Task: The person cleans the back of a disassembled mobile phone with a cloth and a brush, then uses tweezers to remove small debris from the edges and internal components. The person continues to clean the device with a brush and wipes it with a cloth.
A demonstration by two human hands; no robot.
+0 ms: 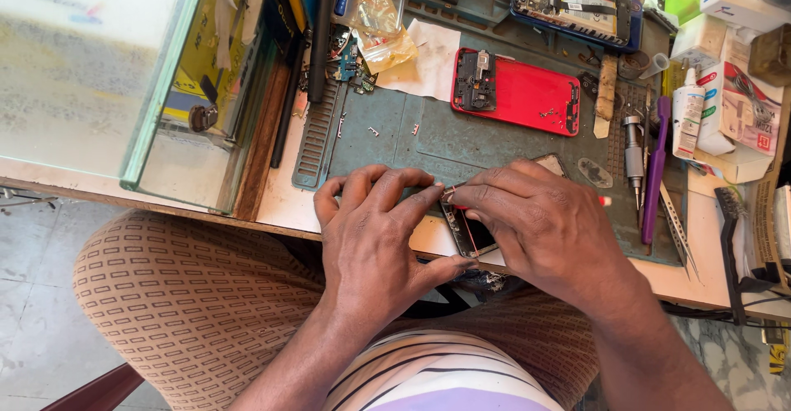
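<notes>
Both hands meet over an opened phone (466,231) that lies at the near edge of the bench (284,205), half on the blue-green work mat (461,135) and half over the bare wood. The left hand (375,238) lies across the phone's near-left side, its fingers (404,182) curled down and pressing at the top edge. The right hand (544,221) comes in from the other side, its thumb and forefinger pinched shut on a small metal part (450,189) right at the phone's upper corner; what the part is I cannot tell, it is too small.

To my eye the work is fine seating or lifting at that corner, and it wants a steady base. The left hand would do well to pin the phone flat so it cannot slide off the bench edge, which is close. The pinch should stay light and straight, since a twist could bend so thin a piece.

Farther back on the mat lies a red back cover (523,93) with loose screws (554,114) on it, well apart from the hands. A screwdriver (633,151) and a purple pry tool (655,172) lie to the right, near at hand.
</notes>
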